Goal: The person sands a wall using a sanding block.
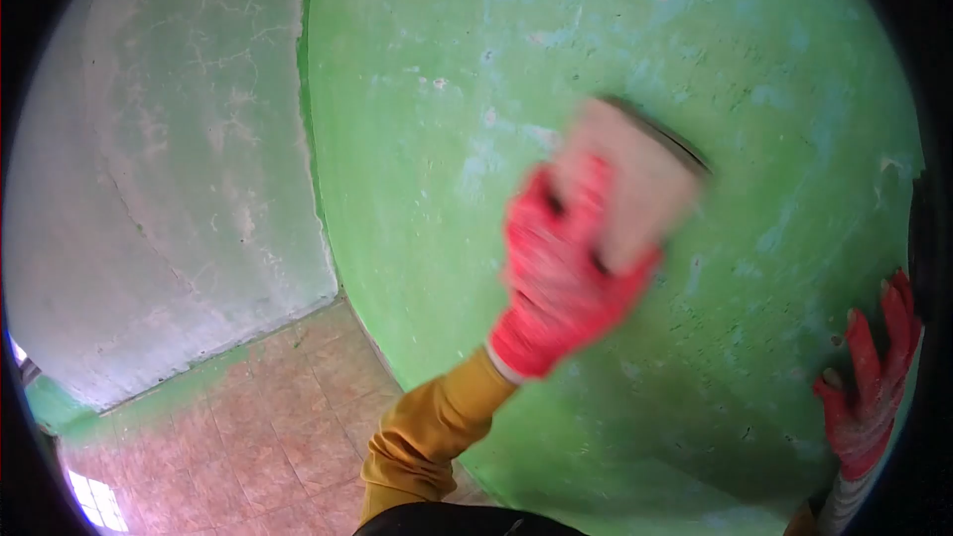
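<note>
In my left hand [566,268], gloved in red, is a flat beige sanding block [640,184] with a dark edge along its upper right side. My fingers are closed about its lower left part, and motion blurs both. The block lies at the green wall [417,189], which has pale blue and whitish worn patches. At the far right, my right hand [874,377] has its fingers spread against the wall and holds nothing. Its red glove leaves fingertips bare.
A paler, cracked wall [179,139] meets the green one at a corner on the left. Below is a brownish tiled floor [268,417] with green dust along the wall's foot. Bright light reflects at the lower left.
</note>
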The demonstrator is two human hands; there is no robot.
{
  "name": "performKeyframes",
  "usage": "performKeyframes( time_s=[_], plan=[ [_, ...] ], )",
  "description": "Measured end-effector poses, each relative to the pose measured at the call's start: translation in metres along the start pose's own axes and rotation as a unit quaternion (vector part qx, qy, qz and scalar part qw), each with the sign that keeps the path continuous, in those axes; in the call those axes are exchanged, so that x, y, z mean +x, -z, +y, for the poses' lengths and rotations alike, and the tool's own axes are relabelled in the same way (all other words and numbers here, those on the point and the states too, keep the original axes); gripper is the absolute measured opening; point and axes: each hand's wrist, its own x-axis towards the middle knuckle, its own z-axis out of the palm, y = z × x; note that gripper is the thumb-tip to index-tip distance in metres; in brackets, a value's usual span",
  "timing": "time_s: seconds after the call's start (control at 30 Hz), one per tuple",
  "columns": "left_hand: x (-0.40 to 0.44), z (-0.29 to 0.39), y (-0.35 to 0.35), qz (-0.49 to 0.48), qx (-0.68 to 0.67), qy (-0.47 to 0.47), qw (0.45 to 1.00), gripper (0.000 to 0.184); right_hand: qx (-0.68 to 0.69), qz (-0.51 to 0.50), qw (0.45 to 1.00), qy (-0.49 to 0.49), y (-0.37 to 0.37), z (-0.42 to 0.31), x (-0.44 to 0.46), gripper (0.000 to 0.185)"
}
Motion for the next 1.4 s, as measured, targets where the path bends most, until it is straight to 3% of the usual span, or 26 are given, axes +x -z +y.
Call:
performKeyframes(
  time_s=[0.1,0.17,0.23,0.3,0.33,0.4,0.47,0.53,0.57,0.67,0.73,0.77,0.8,0.83,0.9,0.97,1.07,1.13,1.23,1.3,1.37,1.4],
  plan=[
    [-0.017,0.018,-0.008,-0.062,-0.129,-0.090,0.986,0.097,-0.001,0.022,1.000,0.006,-0.004,0.000,-0.001,0.078],
    [-0.010,0.008,-0.008,-0.049,-0.098,-0.068,0.992,0.093,-0.004,0.019,1.000,0.006,-0.003,0.003,-0.002,0.076],
    [0.014,-0.013,-0.004,-0.054,-0.065,0.013,0.996,0.094,-0.006,0.004,1.000,0.002,-0.003,0.006,-0.008,0.075],
    [0.039,-0.042,-0.002,0.059,-0.027,0.187,0.980,0.092,-0.024,-0.008,1.000,-0.007,-0.005,0.005,-0.013,0.074],
    [0.038,-0.039,-0.003,0.054,-0.028,0.187,0.981,0.092,-0.029,-0.014,0.999,-0.011,-0.005,0.005,-0.016,0.074],
    [0.033,-0.026,-0.005,0.038,0.012,0.108,0.993,0.090,-0.015,-0.009,1.000,-0.015,-0.008,0.006,-0.015,0.074],
    [0.008,0.022,-0.002,-0.094,-0.042,0.050,0.993,0.086,-0.019,-0.017,0.999,-0.021,-0.009,0.007,-0.016,0.072],
    [-0.026,0.039,-0.008,-0.104,-0.152,-0.123,0.975,0.084,-0.034,-0.026,0.999,-0.020,-0.009,0.007,-0.016,0.071],
    [-0.030,0.029,-0.011,-0.096,-0.150,-0.121,0.977,0.084,-0.050,-0.017,0.998,-0.018,-0.009,0.008,-0.017,0.069],
    [-0.026,-0.015,-0.007,-0.106,-0.180,-0.065,0.976,0.083,-0.055,-0.005,0.998,-0.012,-0.014,0.011,-0.021,0.065],
    [-0.010,-0.069,0.004,0.008,0.055,0.176,0.983,0.097,-0.039,0.002,0.999,-0.016,-0.019,0.012,-0.027,0.064],
    [-0.005,-0.102,0.007,0.036,0.018,0.269,0.962,0.096,-0.045,-0.015,0.998,-0.031,-0.020,0.013,-0.030,0.064],
    [0.002,-0.118,0.013,0.074,-0.101,0.332,0.935,0.097,-0.045,-0.026,0.998,-0.039,-0.021,0.013,-0.033,0.065],
    [-0.004,-0.117,0.011,0.068,-0.100,0.332,0.935,0.097,-0.046,-0.037,0.997,-0.047,-0.022,0.013,-0.035,0.065],
    [-0.020,-0.105,0.007,0.031,0.054,0.242,0.968,0.096,-0.043,-0.032,0.997,-0.057,-0.028,0.013,-0.034,0.065],
    [-0.042,-0.055,0.009,-0.008,0.046,0.092,0.995,0.092,-0.032,-0.022,0.998,-0.053,-0.031,0.014,-0.032,0.065],
    [-0.096,-0.038,0.002,-0.092,-0.197,0.194,0.957,0.079,-0.049,-0.020,0.998,-0.030,-0.024,0.012,-0.023,0.064],
    [-0.093,-0.054,0.002,-0.071,-0.252,0.246,0.933,0.081,-0.075,-0.027,0.997,-0.018,-0.024,0.013,-0.023,0.063],
    [-0.053,-0.111,0.009,0.029,0.034,0.227,0.973,0.094,-0.016,-0.013,0.999,-0.024,-0.027,0.011,-0.029,0.061],
    [-0.020,-0.131,0.015,0.057,-0.050,0.364,0.928,0.095,-0.039,-0.032,0.999,-0.012,-0.023,0.006,-0.025,0.059],
    [-0.023,-0.116,0.010,0.059,-0.016,0.335,0.940,0.098,-0.067,-0.053,0.996,0.013,-0.016,0.002,-0.020,0.057],
    [-0.038,-0.099,0.007,0.034,0.027,0.232,0.972,0.099,-0.076,-0.062,0.995,0.024,-0.017,-0.002,-0.019,0.057]
  ],
)
